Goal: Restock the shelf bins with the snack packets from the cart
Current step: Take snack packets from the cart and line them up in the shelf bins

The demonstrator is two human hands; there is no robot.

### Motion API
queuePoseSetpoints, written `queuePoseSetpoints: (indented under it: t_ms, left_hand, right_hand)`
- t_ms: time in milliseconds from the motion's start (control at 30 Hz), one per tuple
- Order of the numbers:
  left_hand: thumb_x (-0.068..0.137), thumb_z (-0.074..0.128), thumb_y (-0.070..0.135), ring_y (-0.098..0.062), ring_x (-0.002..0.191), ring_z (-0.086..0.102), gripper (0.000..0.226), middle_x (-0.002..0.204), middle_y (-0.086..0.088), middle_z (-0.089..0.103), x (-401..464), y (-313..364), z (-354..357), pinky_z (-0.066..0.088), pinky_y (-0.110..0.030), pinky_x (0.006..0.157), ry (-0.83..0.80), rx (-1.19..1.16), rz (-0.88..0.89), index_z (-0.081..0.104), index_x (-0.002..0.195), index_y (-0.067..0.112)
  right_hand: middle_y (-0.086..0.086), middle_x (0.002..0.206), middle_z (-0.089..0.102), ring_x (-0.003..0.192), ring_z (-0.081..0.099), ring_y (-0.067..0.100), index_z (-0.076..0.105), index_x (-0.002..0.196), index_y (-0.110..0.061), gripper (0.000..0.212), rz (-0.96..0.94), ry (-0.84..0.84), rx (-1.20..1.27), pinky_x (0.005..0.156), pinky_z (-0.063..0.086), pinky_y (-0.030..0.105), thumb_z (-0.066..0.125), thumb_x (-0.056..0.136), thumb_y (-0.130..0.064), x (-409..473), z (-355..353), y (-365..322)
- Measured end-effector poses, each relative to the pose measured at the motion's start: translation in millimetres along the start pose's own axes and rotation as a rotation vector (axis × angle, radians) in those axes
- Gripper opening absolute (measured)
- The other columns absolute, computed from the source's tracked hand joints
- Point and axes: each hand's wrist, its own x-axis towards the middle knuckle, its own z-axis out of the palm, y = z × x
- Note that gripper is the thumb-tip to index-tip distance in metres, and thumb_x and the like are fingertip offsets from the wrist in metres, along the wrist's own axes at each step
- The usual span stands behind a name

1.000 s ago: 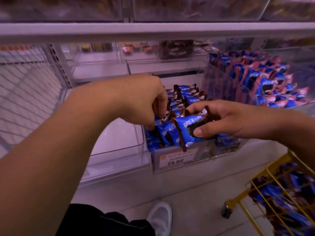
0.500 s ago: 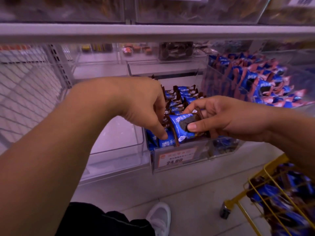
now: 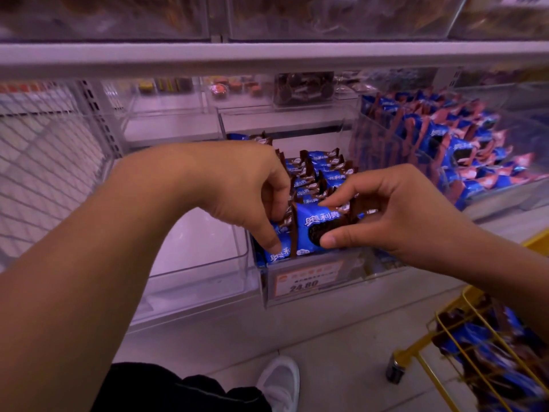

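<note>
Seating a packet (image 3: 312, 230) at the bin's (image 3: 309, 281) front edge: right hand (image 3: 395, 215) pinches it, left hand (image 3: 237, 191) grips neighbouring packets (image 3: 276, 252); next, release and straighten.

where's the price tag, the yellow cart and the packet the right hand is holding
price tag (image 3: 307, 283): head view, middle of the orange label on the bin's front.
yellow cart (image 3: 416, 350): head view, lower frame bar near the wheel.
blue packet (image 3: 309, 230): head view, blue front face left of the thumb.

Both hands, left (image 3: 237, 188) and right (image 3: 395, 215), pinch blue packets (image 3: 312, 230) in the bin (image 3: 303, 281)
</note>
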Motion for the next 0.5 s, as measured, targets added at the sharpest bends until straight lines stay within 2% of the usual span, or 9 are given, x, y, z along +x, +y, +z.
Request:
queuePoseSetpoints:
  t_ms: [67,133,200,267,333,400,467,500]
  left_hand:
    - [0.051,0.085,0.053,0.001,0.068,0.065,0.035,0.071,0.022,0.070,1,2,1,0.057,-0.032,0.073,-0.010,0.005,0.018,0.071,0.076,0.032]
    - [0.054,0.087,0.051,0.004,0.066,0.063,0.032,0.069,0.026,0.068,3,3,2,0.055,-0.028,0.069,-0.001,0.000,0.027,0.071,0.073,0.032]
    - [0.054,0.087,0.050,0.007,0.065,0.061,0.030,0.068,0.029,0.066,4,3,2,0.051,-0.025,0.066,0.005,-0.009,0.034,0.072,0.073,0.032]
    - [0.056,0.086,0.050,0.010,0.065,0.061,0.027,0.068,0.031,0.066,2,2,1,0.048,-0.023,0.065,-0.012,-0.002,0.043,0.074,0.075,0.034]
    - [0.062,0.081,0.048,0.009,0.066,0.062,0.020,0.068,0.028,0.068,-3,-1,-2,0.053,-0.028,0.068,-0.017,-0.010,0.042,0.076,0.075,0.034]
    - [0.064,0.070,0.056,0.003,0.068,0.065,0.028,0.069,0.020,0.070,-5,3,-6,0.057,-0.036,0.073,0.078,-0.028,0.036,0.074,0.076,0.031]
    - [0.064,0.058,0.073,-0.006,0.074,0.063,0.051,0.078,0.011,0.070,3,14,-2,0.056,-0.037,0.073,0.297,0.027,0.005,0.068,0.083,0.027]
    - [0.070,0.051,0.079,-0.012,0.081,0.061,0.058,0.089,0.007,0.068,10,23,3,0.054,-0.037,0.076,0.403,0.081,-0.023,0.065,0.091,0.027]
  right_hand:
    - [0.007,0.086,0.077,0.078,0.076,0.025,0.077,0.092,-0.016,0.040,0.049,-0.056,0.113,0.071,0.062,0.042,0.089,0.055,-0.025,0,-1,2]
    - [0.006,0.088,0.078,0.080,0.076,0.021,0.076,0.097,-0.015,0.038,0.079,-0.129,0.178,0.071,0.062,0.032,0.086,0.059,-0.014,0,-4,4]
    - [0.008,0.089,0.078,0.082,0.076,0.022,0.076,0.097,-0.013,0.037,0.112,-0.154,0.235,0.072,0.062,0.030,0.084,0.061,-0.009,-1,-7,2]
    - [0.007,0.085,0.078,0.077,0.076,0.021,0.077,0.090,-0.013,0.031,0.131,-0.116,0.270,0.064,0.060,0.023,0.081,0.060,-0.011,1,-16,-3]
    - [0.009,0.082,0.078,0.072,0.076,0.021,0.077,0.088,-0.011,0.029,0.155,-0.017,0.299,0.060,0.059,0.021,0.080,0.060,-0.017,12,-35,-5]
    - [0.010,0.077,0.076,0.069,0.074,0.016,0.077,0.088,-0.010,0.030,0.154,0.108,0.179,0.063,0.061,0.026,0.083,0.061,-0.021,34,-54,-1]
    - [0.004,0.071,0.074,0.060,0.066,0.004,0.077,0.088,-0.013,0.023,0.137,0.180,-0.185,0.057,0.057,0.022,0.087,0.068,-0.018,67,-64,12]
    - [0.004,0.075,0.073,0.060,0.063,0.003,0.076,0.091,-0.014,0.022,0.134,0.182,-0.359,0.056,0.051,0.021,0.087,0.072,-0.017,85,-63,19]
